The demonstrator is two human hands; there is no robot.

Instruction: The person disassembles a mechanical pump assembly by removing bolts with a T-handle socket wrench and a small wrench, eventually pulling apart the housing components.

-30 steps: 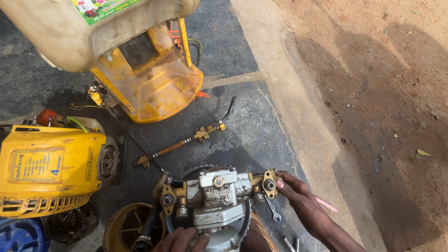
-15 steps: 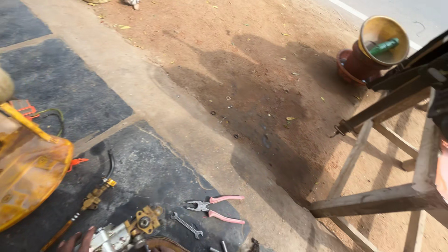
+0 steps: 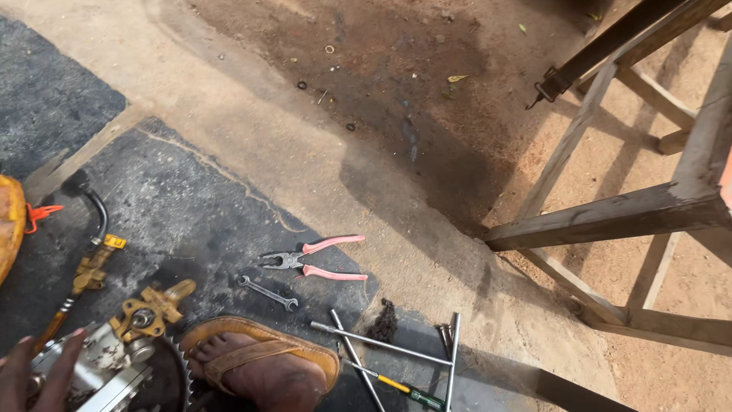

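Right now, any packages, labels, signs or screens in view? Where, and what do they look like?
None show in this view.
Closest thing: a yellow plastic housing cut off by the left edge, with no label side visible.
Otherwise only tools on the dark mat: pink-handled pliers, a small wrench, metal rods.
The left hand rests on the metal pump assembly, bottom left.

Pliers [image 3: 316, 258] lie on the mat [image 3: 191, 221]; spanner [image 3: 267, 292] just before them; rods [image 3: 381, 343] to their right, nearer; pump [image 3: 114, 351] to their left.
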